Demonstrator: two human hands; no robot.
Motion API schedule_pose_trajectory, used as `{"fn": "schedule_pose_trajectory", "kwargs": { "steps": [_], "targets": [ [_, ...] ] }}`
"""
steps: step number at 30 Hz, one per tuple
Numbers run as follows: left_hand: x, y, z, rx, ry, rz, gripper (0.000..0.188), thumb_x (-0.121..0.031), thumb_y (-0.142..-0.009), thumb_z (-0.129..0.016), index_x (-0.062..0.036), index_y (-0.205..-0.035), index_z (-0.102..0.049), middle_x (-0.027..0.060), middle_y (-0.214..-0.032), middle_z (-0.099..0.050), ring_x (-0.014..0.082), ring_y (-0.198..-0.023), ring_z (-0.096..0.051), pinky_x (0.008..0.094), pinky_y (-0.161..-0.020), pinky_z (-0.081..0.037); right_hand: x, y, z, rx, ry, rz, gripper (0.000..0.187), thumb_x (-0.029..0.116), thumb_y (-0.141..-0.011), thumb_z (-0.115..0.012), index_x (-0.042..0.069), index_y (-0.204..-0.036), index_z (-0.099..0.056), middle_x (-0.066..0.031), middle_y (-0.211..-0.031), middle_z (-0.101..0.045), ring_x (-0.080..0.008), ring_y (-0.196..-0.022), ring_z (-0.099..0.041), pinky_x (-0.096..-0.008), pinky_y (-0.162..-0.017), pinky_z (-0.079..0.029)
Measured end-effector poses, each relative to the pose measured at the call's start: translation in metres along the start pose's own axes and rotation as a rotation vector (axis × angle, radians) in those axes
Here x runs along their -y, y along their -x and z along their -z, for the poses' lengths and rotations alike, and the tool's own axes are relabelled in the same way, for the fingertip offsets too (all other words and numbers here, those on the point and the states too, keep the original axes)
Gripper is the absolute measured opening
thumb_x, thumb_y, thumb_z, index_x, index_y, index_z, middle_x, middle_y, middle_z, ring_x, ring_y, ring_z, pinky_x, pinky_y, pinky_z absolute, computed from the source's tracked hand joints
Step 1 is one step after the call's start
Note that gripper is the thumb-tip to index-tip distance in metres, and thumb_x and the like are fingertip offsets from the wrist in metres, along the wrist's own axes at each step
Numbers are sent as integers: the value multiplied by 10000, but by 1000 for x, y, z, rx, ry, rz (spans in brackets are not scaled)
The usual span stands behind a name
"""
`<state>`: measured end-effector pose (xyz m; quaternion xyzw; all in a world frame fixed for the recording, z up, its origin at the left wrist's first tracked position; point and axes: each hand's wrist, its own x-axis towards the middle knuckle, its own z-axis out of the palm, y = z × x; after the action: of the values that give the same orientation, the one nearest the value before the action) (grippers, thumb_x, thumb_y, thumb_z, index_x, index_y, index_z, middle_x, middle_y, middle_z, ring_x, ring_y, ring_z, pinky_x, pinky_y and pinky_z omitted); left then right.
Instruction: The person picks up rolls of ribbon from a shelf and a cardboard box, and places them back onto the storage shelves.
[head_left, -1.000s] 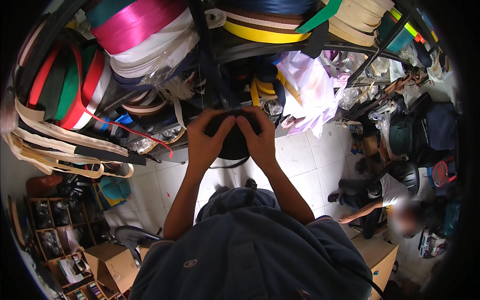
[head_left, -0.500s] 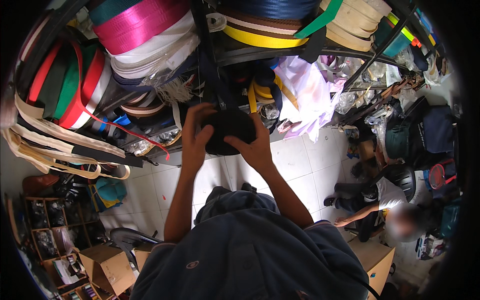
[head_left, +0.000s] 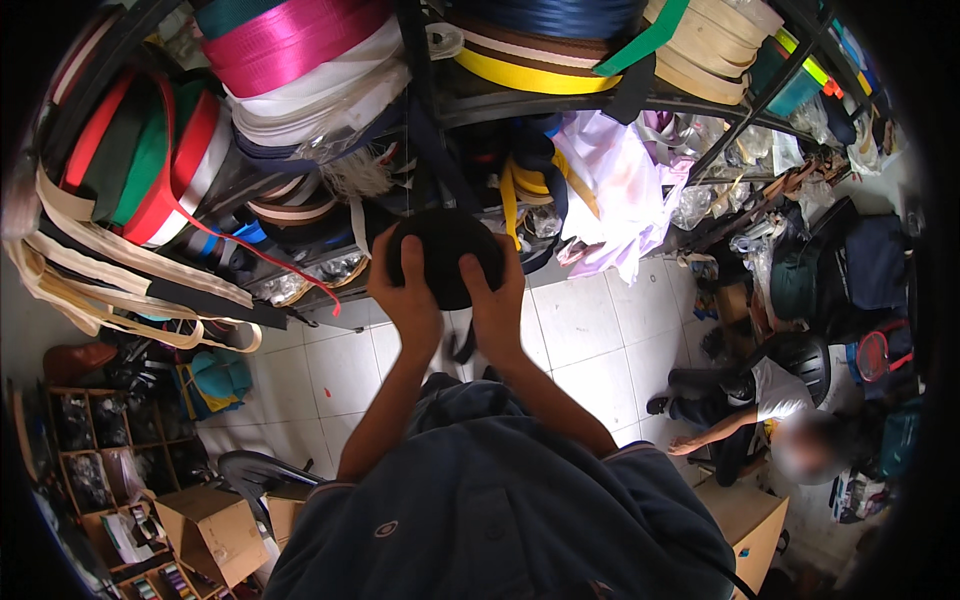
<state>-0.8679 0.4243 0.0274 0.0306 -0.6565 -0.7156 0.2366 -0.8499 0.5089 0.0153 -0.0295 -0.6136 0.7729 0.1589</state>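
Note:
A thick, round black roll [head_left: 447,250], apparently wound webbing, is clasped between my two hands in front of the rack. My left hand [head_left: 408,295] grips its left side, the thumb lying over the face. On the opposite side my right hand [head_left: 495,300] holds it, thumb also on the face and fingers mostly hidden behind. A short dark strap end [head_left: 463,345] shows below the roll, between my wrists. Just beyond the roll, yellow webbing [head_left: 530,180] and dark straps hang from the rack.
Rolls of pink webbing [head_left: 300,45], yellow and beige webbing fill the rack's upper shelf. A thin red strip [head_left: 250,245] dangles at left. Pale lilac plastic sheeting [head_left: 610,190] spills out at right. Cardboard boxes [head_left: 215,535] stand lower left; a seated person [head_left: 780,390] is at right.
Both hands have shifted, drawing closer together around the roll, and the roll has turned. My left thumb now lies farther over its face. The strap end has come into sight below.

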Motion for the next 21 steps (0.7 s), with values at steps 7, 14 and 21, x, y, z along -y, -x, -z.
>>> {"fn": "schedule_pose_trajectory", "kwargs": {
  "steps": [7,14,21],
  "targets": [
    [-18,-23,22,331,125,-43,344,-205,-866,-602,17,-1126,-571,126,-1079,-618,160,-983,-577,279,-881,-432,9,-23,8,131,153,179,323,114,-815,-675,0,-1080,-531,-125,-942,-637,-194,-896,-612,-293,-808,-465],
    [-27,-35,24,177,-159,-162,183,-110,-836,-658,-7,-985,-638,92,-885,-657,141,-822,-609,271,-768,-473,13,-27,-29,-42,-76,134,269,130,-864,-641,5,-1076,-531,-96,-951,-633,-154,-884,-593,-274,-804,-454],
    [-27,-39,35,-77,27,-28,281,-234,-965,-467,8,-1070,-565,86,-1022,-592,152,-973,-533,271,-866,-406,9,-15,-68,-117,-6,98,274,240,-979,-468,-1,-1089,-536,-56,-953,-556,-117,-899,-501,-257,-838,-401]
  ]
}}
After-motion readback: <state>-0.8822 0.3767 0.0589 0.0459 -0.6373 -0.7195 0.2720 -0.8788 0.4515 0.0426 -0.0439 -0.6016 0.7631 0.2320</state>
